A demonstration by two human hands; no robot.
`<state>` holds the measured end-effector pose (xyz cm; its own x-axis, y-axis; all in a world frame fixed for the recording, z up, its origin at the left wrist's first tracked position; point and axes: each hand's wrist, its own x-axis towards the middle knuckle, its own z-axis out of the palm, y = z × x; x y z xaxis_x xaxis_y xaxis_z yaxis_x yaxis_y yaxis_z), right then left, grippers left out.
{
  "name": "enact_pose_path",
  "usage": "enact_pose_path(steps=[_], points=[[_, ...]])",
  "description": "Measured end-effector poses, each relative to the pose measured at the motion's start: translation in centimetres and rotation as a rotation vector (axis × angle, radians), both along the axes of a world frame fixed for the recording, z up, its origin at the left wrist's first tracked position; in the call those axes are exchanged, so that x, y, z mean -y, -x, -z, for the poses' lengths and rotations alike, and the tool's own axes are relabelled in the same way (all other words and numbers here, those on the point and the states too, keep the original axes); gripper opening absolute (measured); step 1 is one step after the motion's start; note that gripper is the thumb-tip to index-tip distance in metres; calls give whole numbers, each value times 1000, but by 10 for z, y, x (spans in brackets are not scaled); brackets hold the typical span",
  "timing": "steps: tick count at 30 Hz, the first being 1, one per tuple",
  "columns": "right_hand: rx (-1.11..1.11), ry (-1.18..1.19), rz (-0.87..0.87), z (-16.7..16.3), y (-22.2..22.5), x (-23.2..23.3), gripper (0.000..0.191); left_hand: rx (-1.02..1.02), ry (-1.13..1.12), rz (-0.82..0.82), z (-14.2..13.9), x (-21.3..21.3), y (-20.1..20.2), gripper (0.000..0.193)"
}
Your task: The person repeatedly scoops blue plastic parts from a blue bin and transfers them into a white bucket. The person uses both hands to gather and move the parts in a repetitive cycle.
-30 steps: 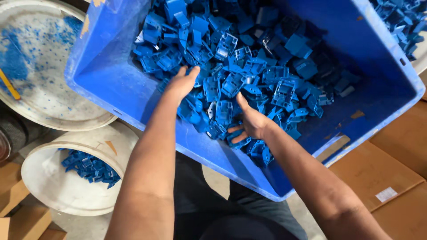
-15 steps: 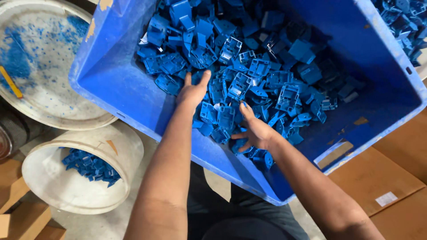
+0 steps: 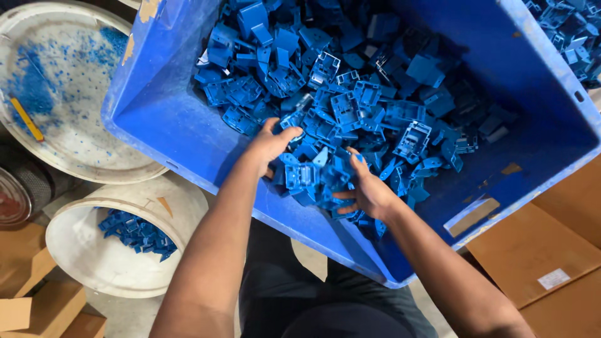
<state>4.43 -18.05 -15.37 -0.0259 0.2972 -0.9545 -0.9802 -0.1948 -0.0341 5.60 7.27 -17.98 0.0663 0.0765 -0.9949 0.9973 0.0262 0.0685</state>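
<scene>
A large blue plastic crate [image 3: 169, 119] tilts toward me, heaped with several small blue moulded plastic parts [image 3: 350, 106]. My left hand [image 3: 270, 145] reaches into the near side of the heap, fingers curled around a clump of parts. My right hand [image 3: 366, 191] cups the same clump [image 3: 313, 178] from the other side, near the crate's front wall. Both hands press together on this bunch of blue parts, which hides most of the fingers.
A white bucket [image 3: 94, 263] at lower left holds a few blue parts [image 3: 134, 231]. A round white lid [image 3: 69, 100] dusted with blue flecks lies at upper left. Cardboard [image 3: 551, 250] sits at lower right, more at lower left. A second batch of blue parts [image 3: 570, 31] shows at top right.
Both hands have drawn closer together and pulled a clump of parts toward the crate's near wall. The view has shifted slightly, so the crate sits further right.
</scene>
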Motion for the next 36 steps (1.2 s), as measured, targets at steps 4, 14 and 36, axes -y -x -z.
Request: enact_pose_path(steps=[4, 14, 36], points=[[-17, -7, -14, -6, 1, 3, 81, -28, 44, -88, 10, 5, 6, 94], [-75, 149, -86, 2, -17, -34, 88, 206, 109, -153, 24, 1, 2, 87], [165, -200, 460, 18, 29, 59, 63, 510, 293, -791, -28, 81, 52, 93]])
